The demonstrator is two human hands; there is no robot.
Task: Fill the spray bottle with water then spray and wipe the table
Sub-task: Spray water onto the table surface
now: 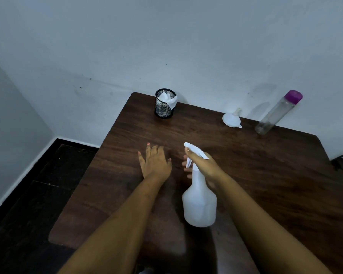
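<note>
Over the table (265, 175), mid-front: spray bottle (199, 204) held off the surface, long axis tipped, nozzle aimed away toward the far edge. Right hand (203, 165) clamped round its neck, fingers on the trigger. Left hand (155, 163) flat, fingers spread, holding nothing (nearer the cloth). Cloth (169, 99) sits in the mesh cup (163, 107), far-left.

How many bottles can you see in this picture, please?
2: the white spray bottle held in the right hand near the table's middle, and a purple-capped clear bottle at the far right edge.
</note>
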